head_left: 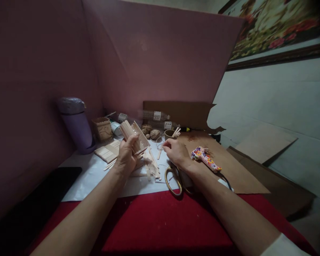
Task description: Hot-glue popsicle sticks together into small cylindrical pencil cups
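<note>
My left hand [127,154] is closed around a small construction made of wooden craft sticks [134,135], held tilted above the white sheet [96,174]. My right hand [176,151] rests low on the table with its fingers curled, pinching at a single craft stick [160,152] lying there. A loose pile of craft sticks [151,166] lies between the two hands. Gold-handled scissors [173,179] lie under my right wrist.
A multicoloured glue gun [205,158] lies on brown paper [229,167] to the right. A purple tumbler [76,124], a woven basket [102,128], twine balls [154,134], a cup of sticks [172,133] and plastic bottles [156,115] stand behind. Pink board walls enclose the back and left.
</note>
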Tool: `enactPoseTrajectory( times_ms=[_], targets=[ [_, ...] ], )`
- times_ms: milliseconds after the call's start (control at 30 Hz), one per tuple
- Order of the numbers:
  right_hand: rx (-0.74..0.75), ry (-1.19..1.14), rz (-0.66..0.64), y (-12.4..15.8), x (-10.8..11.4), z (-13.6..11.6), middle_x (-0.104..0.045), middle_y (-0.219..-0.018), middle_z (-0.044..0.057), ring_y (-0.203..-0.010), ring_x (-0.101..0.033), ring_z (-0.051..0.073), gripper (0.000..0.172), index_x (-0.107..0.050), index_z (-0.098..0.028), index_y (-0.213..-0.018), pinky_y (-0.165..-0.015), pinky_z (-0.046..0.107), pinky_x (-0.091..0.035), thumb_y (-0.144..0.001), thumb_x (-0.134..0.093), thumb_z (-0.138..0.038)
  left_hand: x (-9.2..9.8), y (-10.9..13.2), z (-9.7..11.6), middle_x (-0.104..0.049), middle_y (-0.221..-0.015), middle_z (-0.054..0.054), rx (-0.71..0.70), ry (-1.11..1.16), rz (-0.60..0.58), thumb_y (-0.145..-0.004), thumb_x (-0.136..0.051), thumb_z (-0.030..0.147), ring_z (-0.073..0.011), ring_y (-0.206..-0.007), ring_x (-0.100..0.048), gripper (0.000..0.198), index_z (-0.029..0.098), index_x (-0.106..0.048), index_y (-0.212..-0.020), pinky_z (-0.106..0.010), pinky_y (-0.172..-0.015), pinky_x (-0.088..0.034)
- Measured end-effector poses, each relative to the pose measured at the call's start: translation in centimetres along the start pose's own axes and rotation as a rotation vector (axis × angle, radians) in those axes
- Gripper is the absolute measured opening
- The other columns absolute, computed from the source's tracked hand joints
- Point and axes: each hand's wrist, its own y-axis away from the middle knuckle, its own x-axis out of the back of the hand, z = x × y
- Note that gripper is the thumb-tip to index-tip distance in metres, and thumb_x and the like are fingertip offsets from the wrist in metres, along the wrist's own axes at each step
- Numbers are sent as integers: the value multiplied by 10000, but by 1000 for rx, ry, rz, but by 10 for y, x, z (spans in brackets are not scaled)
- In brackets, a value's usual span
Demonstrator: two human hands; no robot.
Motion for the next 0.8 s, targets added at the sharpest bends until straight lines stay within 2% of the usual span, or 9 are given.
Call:
enactPoseTrajectory(
  times_ms=[133, 300, 467, 633, 733, 800],
  targets=[
    [135, 218, -110, 5, -3, -1, -757, -975, 82, -906, -683, 234, 222, -763, -230, -945, -721, 308, -455, -887, -550, -218, 2, 0, -3, -661, -781, -13, 7, -13, -41, -598, -776, 171, -164, -673, -618, 358, 176, -639, -929, -293, -578, -562],
    [263, 316, -186, 12, -14, -10, -718, -1040, 167, -979, -657, 284, 271, -777, -175, -833, -741, 351, -473, -922, -533, -252, 3, 1, -5, -647, -730, 8, 15, -11, -84, -564, -814, 198, -159, -637, -609, 446, 178, -644, -976, -281, -573, -537],
    [282, 363, -203, 18, -7, -19, -728, -970, 202, -899, -680, 292, 267, -779, -136, -804, -711, 356, -479, -905, -568, -263, 4, 1, -6, -660, -753, -6, 7, -28, -114, -560, -828, 233, -172, -667, -622, 450, 172, -644, -966, -285, -605, -528],
    [241, 338, -218, 17, 1, -17, -754, -824, 150, -775, -694, 270, 326, -782, -168, -776, -646, 336, -457, -916, -536, -330, 4, 1, -7, -650, -757, 1, 9, -28, -106, -573, -826, 232, -163, -667, -611, 451, 184, -639, -981, -278, -603, -524],
    [258, 346, -146, 14, 0, -11, -752, -921, 149, -860, -688, 274, 297, -784, -175, -879, -681, 341, -468, -923, -502, -257, 4, 1, -7, -645, -775, -5, 16, -26, -99, -574, -825, 231, -156, -673, -606, 449, 180, -633, -976, -273, -596, -525],
    [291, 354, -145, 14, -4, -8, -742, -972, 155, -921, -672, 278, 283, -785, -181, -875, -714, 345, -476, -920, -512, -243, 5, 0, -8, -641, -780, -12, 22, -38, -91, -565, -831, 240, -157, -671, -601, 453, 169, -631, -964, -272, -584, -521]
  ],
)
